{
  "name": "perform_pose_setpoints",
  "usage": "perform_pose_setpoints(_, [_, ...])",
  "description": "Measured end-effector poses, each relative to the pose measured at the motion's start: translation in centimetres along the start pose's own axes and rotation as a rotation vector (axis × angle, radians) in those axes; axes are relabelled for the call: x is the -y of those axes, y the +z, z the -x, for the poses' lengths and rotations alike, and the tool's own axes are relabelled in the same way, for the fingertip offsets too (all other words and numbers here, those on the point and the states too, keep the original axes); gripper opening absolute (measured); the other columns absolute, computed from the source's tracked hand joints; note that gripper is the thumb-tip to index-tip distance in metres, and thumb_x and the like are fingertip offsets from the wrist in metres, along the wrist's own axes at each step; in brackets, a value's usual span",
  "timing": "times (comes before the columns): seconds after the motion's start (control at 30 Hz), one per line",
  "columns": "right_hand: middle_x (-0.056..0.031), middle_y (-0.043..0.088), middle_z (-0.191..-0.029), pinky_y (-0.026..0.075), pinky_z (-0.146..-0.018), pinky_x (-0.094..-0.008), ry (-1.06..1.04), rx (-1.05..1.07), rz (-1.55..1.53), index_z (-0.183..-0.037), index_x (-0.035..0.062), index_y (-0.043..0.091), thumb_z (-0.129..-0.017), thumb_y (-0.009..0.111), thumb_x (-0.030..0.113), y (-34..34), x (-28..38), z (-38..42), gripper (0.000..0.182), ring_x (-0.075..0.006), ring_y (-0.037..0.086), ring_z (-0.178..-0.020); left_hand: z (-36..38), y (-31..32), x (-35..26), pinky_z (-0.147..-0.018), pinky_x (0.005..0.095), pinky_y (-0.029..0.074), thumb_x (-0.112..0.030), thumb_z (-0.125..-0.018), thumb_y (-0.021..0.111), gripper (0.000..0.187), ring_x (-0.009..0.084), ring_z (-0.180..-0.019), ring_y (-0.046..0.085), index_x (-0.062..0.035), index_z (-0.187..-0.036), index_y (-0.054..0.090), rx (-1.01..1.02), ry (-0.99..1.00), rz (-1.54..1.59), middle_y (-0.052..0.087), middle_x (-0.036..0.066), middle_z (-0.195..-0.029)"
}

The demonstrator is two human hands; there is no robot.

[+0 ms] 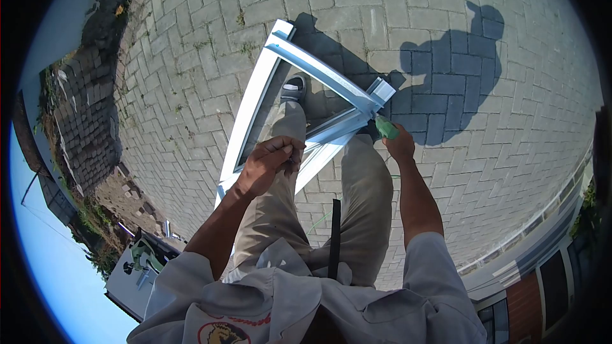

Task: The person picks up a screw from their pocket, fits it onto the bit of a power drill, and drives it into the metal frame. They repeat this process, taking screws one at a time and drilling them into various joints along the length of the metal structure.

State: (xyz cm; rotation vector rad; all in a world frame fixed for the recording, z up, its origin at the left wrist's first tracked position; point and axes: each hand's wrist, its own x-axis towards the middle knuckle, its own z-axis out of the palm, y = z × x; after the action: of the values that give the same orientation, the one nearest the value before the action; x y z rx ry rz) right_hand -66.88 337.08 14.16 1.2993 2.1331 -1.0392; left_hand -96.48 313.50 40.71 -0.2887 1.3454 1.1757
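A white metal frame of joined profiles (252, 99) stands around my legs, with its top bar running down to a corner at the right. My right hand (400, 145) is wrapped round a green tool (386, 128), whose front end is close to that corner. Whether the tool touches the frame I cannot tell. Near the frame's lower middle, above my knee, my left hand (271, 162) is closed with its fingertips pinched together. Anything between those fingertips is too small to make out.
Grey paving bricks (210, 38) cover the ground, with my shadow at the upper right. Stacked bricks (89, 121) lie at the left. A table with a green machine (146, 256) is at the lower left. A building (535, 299) stands at the lower right.
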Motion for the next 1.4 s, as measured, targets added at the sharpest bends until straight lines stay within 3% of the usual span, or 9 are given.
perform_pose_setpoints(0.1, [-0.0185,0.075,-0.112,0.057,-0.089,-0.0500,0.041,0.014,0.022,-0.130,0.0165,0.067,-0.072,0.086,0.028,-1.4,1.2,1.5,0.062,-0.0412,0.071,-0.104,1.0,-0.4,-1.1,-0.070,0.0289,0.052,-0.019,-0.104,0.059,0.025,0.0146,-0.079,0.065,0.0022,-0.116,0.064,-0.020,0.035,-0.033,0.067,0.009,-0.093])
perform_pose_setpoints(0.2, [-0.0189,0.075,-0.110,0.057,-0.091,-0.0475,0.039,-0.107,-0.096,-0.131,0.0119,0.066,-0.072,0.085,0.023,-4.4,2.4,5.8,0.063,-0.0389,0.073,-0.102,1.7,-0.9,-1.6,-0.067,0.0290,0.053,-0.011,-0.101,0.065,0.018,0.0152,-0.073,0.066,0.0008,-0.113,0.060,-0.029,0.068,-0.036,0.068,0.010,-0.091])
perform_pose_setpoints(0.3, [-0.0163,0.076,-0.111,0.058,-0.091,-0.0409,-0.006,-0.161,-0.379,-0.132,0.0047,0.065,-0.072,0.085,0.014,-9.1,4.2,12.2,0.064,-0.0297,0.075,-0.101,2.1,-1.9,-1.8,-0.065,0.0283,0.053,-0.012,-0.099,0.070,0.020,0.0162,-0.072,0.067,0.0017,-0.111,0.063,-0.016,0.115,-0.130,0.070,0.011,-0.092])
perform_pose_setpoints(0.37, [-0.0129,0.075,-0.114,0.057,-0.091,-0.0352,0.031,-0.082,-0.650,-0.134,-0.0017,0.063,-0.070,0.084,0.004,-13.7,7.6,17.1,0.067,-0.0208,0.072,-0.103,2.5,-2.0,-2.1,-0.067,0.0281,0.054,-0.016,-0.099,0.072,0.023,0.0164,-0.075,0.067,0.0024,-0.111,0.065,-0.015,0.107,-0.037,0.070,0.011,-0.095])
perform_pose_setpoints(0.53, [-0.0130,0.072,-0.120,0.056,-0.094,-0.0344,-0.028,0.054,-0.772,-0.136,-0.0025,0.062,-0.069,0.081,0.000,-23.7,16.2,25.8,0.070,-0.0190,0.070,-0.105,4.3,-1.7,-4.5,-0.077,0.0294,0.055,-0.026,-0.101,0.069,0.032,0.0153,-0.083,0.064,0.0011,-0.118,0.068,0.043,0.064,0.215,0.070,0.008,-0.102])
perform_pose_setpoints(0.67, [-0.0142,0.071,-0.122,0.055,-0.097,-0.0354,-0.176,0.094,-0.761,-0.139,-0.0027,0.061,-0.068,0.081,0.001,-27.8,20.9,29.1,0.074,-0.0205,0.070,-0.108,6.2,-1.3,-7.5,-0.073,0.0276,0.053,-0.027,-0.101,0.068,0.029,0.0146,-0.080,0.064,-0.0011,-0.115,0.068,0.143,0.121,0.258,0.070,0.008,-0.096])
perform_pose_setpoints(0.87, [-0.0152,0.071,-0.125,0.054,-0.099,-0.0364,-0.367,0.138,-0.692,-0.138,-0.0032,0.061,-0.065,0.084,0.001,-29.4,25.9,30.0,0.076,-0.0216,0.069,-0.113,8.0,-1.6,-9.4,-0.064,0.0256,0.050,-0.025,-0.102,0.068,0.020,0.0122,-0.074,0.064,-0.0050,-0.101,0.066,0.144,0.204,0.172,0.071,0.006,-0.089])
perform_pose_setpoints(1.17, [-0.0161,0.071,-0.125,0.054,-0.099,-0.0357,-0.395,0.198,-0.624,-0.138,-0.0038,0.061,-0.065,0.085,0.001,-28.6,29.1,28.7,0.076,-0.0219,0.070,-0.113,8.8,-4.0,-9.1,-0.056,0.0225,0.046,-0.029,-0.103,0.068,0.024,0.0091,-0.066,0.061,-0.0052,-0.099,0.066,0.055,0.200,0.014,0.068,0.003,-0.082])
perform_pose_setpoints(1.4, [-0.0161,0.071,-0.125,0.054,-0.100,-0.0359,-0.387,0.252,-0.583,-0.137,-0.0038,0.062,-0.064,0.084,-0.001,-28.3,31.9,26.9,0.077,-0.0220,0.069,-0.113,8.5,-6.4,-8.6,-0.053,0.0228,0.044,-0.032,-0.103,0.067,0.029,0.0093,-0.063,0.060,-0.0046,-0.097,0.066,0.050,0.189,0.073,0.067,0.004,-0.080])
